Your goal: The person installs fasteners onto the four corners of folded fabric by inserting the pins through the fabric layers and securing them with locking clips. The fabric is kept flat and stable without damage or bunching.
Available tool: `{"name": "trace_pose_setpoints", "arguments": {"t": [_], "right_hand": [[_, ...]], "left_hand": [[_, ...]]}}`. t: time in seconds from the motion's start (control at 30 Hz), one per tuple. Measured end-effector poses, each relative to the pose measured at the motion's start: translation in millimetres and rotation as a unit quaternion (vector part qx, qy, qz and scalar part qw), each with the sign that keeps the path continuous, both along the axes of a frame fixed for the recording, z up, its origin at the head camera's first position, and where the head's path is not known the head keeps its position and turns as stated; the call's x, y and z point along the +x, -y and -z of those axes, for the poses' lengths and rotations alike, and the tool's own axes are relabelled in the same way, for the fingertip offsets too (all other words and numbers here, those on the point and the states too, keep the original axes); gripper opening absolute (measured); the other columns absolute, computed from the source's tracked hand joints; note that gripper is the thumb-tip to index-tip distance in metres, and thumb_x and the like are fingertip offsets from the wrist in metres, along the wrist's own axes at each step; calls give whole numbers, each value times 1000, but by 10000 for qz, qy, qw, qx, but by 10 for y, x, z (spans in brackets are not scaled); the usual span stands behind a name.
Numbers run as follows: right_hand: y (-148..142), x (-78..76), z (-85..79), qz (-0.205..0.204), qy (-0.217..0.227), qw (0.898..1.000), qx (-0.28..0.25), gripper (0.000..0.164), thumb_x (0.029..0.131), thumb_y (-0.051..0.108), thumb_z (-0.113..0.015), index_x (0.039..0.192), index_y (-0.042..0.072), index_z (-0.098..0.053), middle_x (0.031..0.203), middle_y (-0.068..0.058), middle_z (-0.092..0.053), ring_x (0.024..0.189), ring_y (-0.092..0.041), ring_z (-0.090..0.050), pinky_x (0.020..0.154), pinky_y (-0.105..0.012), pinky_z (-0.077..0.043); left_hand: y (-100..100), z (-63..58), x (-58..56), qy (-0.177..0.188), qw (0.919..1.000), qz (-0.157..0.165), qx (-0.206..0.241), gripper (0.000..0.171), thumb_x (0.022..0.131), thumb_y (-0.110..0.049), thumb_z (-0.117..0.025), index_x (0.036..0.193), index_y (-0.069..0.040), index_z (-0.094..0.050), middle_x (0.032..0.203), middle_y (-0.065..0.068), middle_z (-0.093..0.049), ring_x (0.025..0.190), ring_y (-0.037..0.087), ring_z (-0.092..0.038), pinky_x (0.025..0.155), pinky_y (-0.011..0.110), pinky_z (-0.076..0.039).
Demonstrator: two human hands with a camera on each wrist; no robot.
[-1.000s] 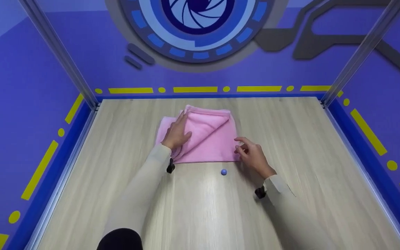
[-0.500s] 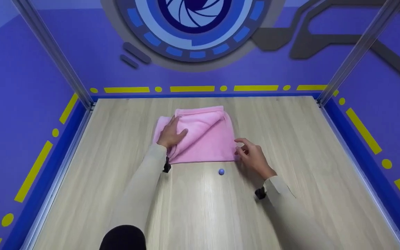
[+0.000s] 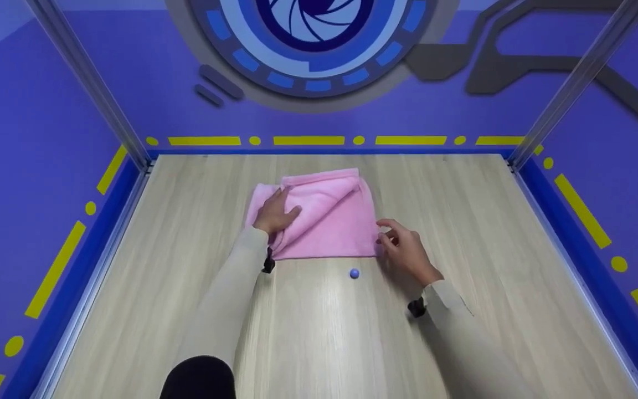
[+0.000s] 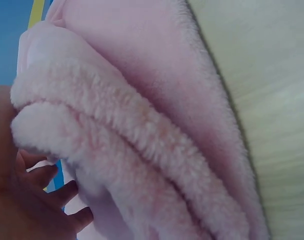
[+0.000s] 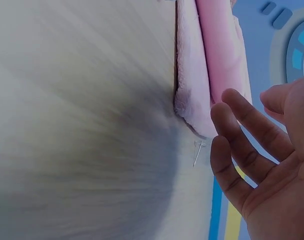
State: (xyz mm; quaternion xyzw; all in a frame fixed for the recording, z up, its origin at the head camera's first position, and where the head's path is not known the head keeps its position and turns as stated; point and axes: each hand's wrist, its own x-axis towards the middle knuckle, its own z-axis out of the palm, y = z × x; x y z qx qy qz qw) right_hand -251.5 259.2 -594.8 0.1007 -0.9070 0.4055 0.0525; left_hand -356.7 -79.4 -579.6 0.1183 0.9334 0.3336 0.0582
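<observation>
A folded pink fleece cloth (image 3: 341,230) lies toward the back of the table, its upper layer turned back along a diagonal. On its left side rests my left hand (image 3: 276,213), thumb spread from the fingers. Fluffy rolled edges (image 4: 107,135) run beside that hand in the left wrist view. My right hand (image 3: 406,252) hovers at the cloth's right edge with loosely bent fingers and nothing between them. Near those fingertips, the right wrist view shows a small clear pin-like piece (image 5: 198,152) on the table. A small blue-violet ball (image 3: 354,273) sits in front of the cloth.
The wood-grain table (image 3: 319,332) is bounded by blue-violet panels (image 3: 36,138) at the left, back and right. Metal posts (image 3: 92,83) stand at the back corners. A black rounded object (image 3: 200,379) juts in at the bottom of the head view.
My left hand has shifted slightly left, and the cloth's upper flap has moved left with it and straightened. My right hand and the ball have stayed in place.
</observation>
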Motion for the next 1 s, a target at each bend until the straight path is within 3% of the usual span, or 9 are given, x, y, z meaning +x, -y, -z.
{"name": "trace_pose_setpoints", "arguments": {"t": [0.17,0.33,0.63,1.0], "right_hand": [[-17,-84,-34,88,-190,9993,320,30,95,14,-62,125,13,-63,95,-3,-72,60,-14,-58,54,-26,-49],[-18,-173,-49,150,-207,9944,1024,31,94,11,-63,125,8,-64,96,-7,-66,61,-14,-52,57,-30,-45],[-10,-338,-9,312,65,9789,2020,28,94,17,-62,121,8,-66,91,-7,-59,74,-20,-57,63,-39,-52],[10,-564,5,275,285,9659,2558,24,92,16,-65,112,5,-70,91,-10,-62,71,-23,-59,63,-45,-52]], "left_hand": [[43,-20,64,-127,9999,-50,-82,70,98,-35,-52,152,1,-26,155,25,-27,144,38,-24,118,45,-20],[77,3,165,-217,9994,-270,22,67,99,-36,-52,150,2,-30,154,22,-31,143,36,-27,118,41,-20],[135,-4,414,-986,9939,-297,389,60,99,-32,-55,147,0,-39,149,24,-38,139,37,-34,116,44,-24],[225,-12,706,-2344,9686,-375,739,49,92,-19,-64,137,-1,-53,143,22,-47,132,38,-44,111,47,-33]]}}
